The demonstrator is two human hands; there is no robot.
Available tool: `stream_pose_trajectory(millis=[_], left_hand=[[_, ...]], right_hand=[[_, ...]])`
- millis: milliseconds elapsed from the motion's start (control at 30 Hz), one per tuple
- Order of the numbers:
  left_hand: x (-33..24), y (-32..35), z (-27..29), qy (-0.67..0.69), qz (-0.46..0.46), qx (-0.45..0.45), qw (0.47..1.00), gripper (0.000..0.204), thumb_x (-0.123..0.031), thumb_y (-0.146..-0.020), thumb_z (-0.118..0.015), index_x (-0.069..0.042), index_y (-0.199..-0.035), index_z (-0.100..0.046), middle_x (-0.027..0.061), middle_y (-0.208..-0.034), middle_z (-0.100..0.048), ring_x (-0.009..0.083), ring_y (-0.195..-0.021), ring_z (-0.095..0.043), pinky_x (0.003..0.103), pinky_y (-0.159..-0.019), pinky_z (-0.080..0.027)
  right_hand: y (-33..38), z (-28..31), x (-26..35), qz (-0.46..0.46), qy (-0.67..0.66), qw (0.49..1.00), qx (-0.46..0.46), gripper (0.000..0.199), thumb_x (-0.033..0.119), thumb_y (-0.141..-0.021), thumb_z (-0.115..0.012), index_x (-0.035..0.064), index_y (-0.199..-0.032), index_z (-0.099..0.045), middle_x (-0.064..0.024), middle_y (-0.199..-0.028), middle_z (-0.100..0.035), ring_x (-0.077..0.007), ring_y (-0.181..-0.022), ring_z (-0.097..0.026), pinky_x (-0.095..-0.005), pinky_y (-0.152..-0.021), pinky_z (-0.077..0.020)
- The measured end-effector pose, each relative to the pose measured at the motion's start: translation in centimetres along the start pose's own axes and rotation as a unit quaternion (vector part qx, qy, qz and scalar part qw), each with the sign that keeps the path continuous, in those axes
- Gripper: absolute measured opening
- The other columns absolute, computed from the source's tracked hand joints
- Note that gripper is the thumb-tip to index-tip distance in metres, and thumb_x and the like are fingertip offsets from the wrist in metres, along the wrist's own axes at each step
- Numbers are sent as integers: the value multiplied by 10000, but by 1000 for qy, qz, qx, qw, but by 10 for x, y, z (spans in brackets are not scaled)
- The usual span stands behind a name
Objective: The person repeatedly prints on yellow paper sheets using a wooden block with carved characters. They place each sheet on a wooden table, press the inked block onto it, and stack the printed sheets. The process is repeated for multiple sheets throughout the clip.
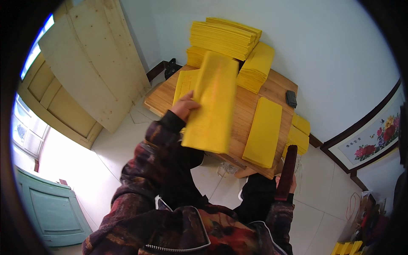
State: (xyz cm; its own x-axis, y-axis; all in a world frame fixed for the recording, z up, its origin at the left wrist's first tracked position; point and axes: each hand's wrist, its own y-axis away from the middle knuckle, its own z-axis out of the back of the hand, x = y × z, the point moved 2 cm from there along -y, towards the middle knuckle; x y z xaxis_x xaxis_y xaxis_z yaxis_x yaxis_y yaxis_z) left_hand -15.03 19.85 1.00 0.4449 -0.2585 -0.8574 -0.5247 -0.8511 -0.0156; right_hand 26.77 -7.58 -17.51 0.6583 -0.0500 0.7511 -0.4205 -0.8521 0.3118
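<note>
paper bundle point(212, 106): bright yellow, plain
paper stacks point(225, 36): the same yellow
desk point(248, 100): light brown wood grain
dark block point(287, 172): deep reddish brown
small object point(291, 98): dark grey
jacket sleeve point(157, 140): mottled dark red, purple and black
door point(53, 210): teal
floor point(106, 157): white tile

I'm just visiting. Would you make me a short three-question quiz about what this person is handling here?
1. True or false: the left hand holds a yellow paper bundle raised above the wooden table.
2. What does the right hand hold? A) a dark red stick B) scissors C) a cup
3. What colour is the small block near the table's far edge?

Key: 1 true; 2 A; 3 black.
</note>
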Motion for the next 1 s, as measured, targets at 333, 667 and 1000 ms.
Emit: stream_pose_trajectory(millis=[333,667,1000], left_hand=[[-10,-28,141,-166,52,-103,979,520,44,-772,-398,-22,-1289,-387,116,-1108,-565,210,-922,-603,303,-819,-483],[4,-17,165,-439,-97,-196,872,498,-268,-871,-541,-34,-1296,-427,110,-1276,-466,161,-1060,-499,288,-859,-397],[52,18,168,-68,-93,-143,983,597,-348,-953,-363,2,-1394,-164,155,-1434,-239,245,-1306,-273,343,-1063,-231]], right_hand=[[4,-19,0,150,209,965,-44,294,289,-905,-353,41,-957,-502,-93,-743,-554,-161,-623,-514,-272,-520,-399],[-36,-152,61,126,86,983,101,258,209,-890,-498,0,-1023,-568,-76,-961,-610,-163,-851,-585,-283,-737,-468],[-108,-233,64,199,744,635,-60,343,294,-779,-561,-34,-880,-546,-247,-840,-607,-385,-793,-594,-453,-708,-462]])
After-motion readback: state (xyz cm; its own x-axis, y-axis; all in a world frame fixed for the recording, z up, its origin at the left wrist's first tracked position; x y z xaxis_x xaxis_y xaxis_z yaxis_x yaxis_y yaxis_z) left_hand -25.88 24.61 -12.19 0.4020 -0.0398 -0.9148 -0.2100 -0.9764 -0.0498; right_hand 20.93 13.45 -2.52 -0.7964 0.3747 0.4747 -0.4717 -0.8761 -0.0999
